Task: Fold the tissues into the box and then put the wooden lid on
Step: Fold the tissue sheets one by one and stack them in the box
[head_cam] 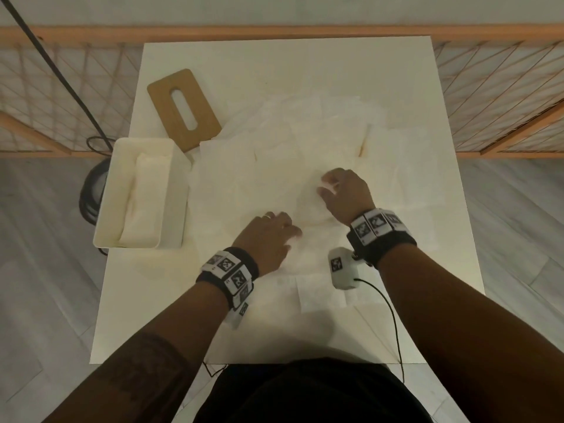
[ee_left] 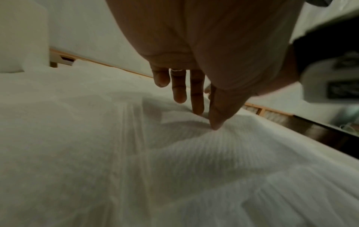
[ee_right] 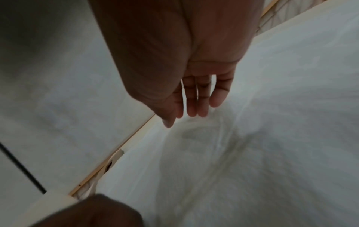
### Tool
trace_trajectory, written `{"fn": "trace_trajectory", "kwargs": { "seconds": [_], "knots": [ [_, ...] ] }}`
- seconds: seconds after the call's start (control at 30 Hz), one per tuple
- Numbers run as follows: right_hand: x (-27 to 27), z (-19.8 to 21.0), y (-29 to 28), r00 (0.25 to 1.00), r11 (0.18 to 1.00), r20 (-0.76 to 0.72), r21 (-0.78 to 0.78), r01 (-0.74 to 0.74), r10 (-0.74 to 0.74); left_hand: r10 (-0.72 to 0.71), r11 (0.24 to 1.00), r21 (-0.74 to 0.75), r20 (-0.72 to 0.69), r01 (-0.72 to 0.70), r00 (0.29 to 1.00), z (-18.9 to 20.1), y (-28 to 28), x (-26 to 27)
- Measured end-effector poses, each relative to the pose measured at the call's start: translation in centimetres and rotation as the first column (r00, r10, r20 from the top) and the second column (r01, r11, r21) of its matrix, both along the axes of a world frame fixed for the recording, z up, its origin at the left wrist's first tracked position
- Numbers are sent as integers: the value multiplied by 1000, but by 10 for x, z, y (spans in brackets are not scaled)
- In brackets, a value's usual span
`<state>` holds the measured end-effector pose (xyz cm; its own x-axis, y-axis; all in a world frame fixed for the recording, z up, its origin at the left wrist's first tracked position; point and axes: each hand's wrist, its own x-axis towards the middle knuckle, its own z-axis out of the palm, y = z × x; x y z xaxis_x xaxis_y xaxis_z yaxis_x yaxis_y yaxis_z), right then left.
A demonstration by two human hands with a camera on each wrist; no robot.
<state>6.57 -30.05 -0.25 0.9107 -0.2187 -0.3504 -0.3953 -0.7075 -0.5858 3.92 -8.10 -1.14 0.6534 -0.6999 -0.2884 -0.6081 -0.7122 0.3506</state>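
Several white tissues (head_cam: 274,166) lie spread and overlapping across the white table (head_cam: 274,62). The open white box (head_cam: 175,209) stands at the left edge with a folded tissue stack (head_cam: 143,196) inside. Behind it, the wooden lid (head_cam: 204,117) with its oval slot lies flat. My left hand (head_cam: 271,236) is at the table's middle, fingers straight (ee_left: 196,99), with thumb and middle fingertip touching a rumpled tissue (ee_left: 136,153). A little farther back and to the right, my right hand (head_cam: 341,190) hovers with straight fingers (ee_right: 194,106) just over the same tissue (ee_right: 252,138), holding nothing.
A wooden lattice railing (head_cam: 488,87) runs behind and beside the table. A black cable (head_cam: 61,71) drops at the left toward a dark round object (head_cam: 91,190) on the floor beside the box. A thin wire (head_cam: 393,315) trails from my right wrist over the table's near edge.
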Motion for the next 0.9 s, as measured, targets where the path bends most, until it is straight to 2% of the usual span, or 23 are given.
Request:
{"fn": "trace_trajectory", "kwargs": {
  "seconds": [0.07, 0.2, 0.27, 0.4, 0.47, 0.67, 0.77, 0.8, 0.83, 0.87, 0.9],
  "knots": [
    [20, -3, 9, 998, 999, -46, -24, -32, 31, 11, 999, 49, -45, -9, 999, -3, -4, -3],
    [43, -6, 15, 985, 999, -169, -42, -25, 18, 59, 998, 41, -45, -57, 997, -6, -8, -4],
    [50, -3, 13, 978, 993, -197, -82, -85, 67, 70, 997, 39, -36, -69, 997, -6, -10, -4],
    [51, 10, 9, 972, 980, -155, -64, -190, 178, 90, 996, 3, -48, -90, 995, -5, -9, 0],
    [47, 13, 5, 977, 982, -104, -22, -189, 186, 88, 996, -6, -53, -88, 995, -4, -10, 1],
    [37, 31, -12, 997, 979, 48, 196, 54, -65, 77, 997, -9, -78, -78, 994, -3, -11, 3],
    [32, 42, -24, 966, 904, 78, 378, 200, -247, 129, 991, -18, -160, -134, 979, -4, -5, 8],
    [29, 44, -27, 959, 871, 49, 433, 232, -280, 205, 973, -64, -206, -222, 957, -1, -2, 10],
    [25, 47, -31, 951, 829, 12, 495, 262, -308, 318, 924, -132, -257, -359, 913, 1, 2, 14],
    [20, 50, -34, 943, 773, -28, 565, 289, -332, 447, 833, -196, -316, -518, 837, 4, 5, 20],
    [16, 52, -37, 936, 711, -64, 633, 307, -347, 559, 710, -234, -387, -664, 733, 8, 8, 27]
  ]
}}
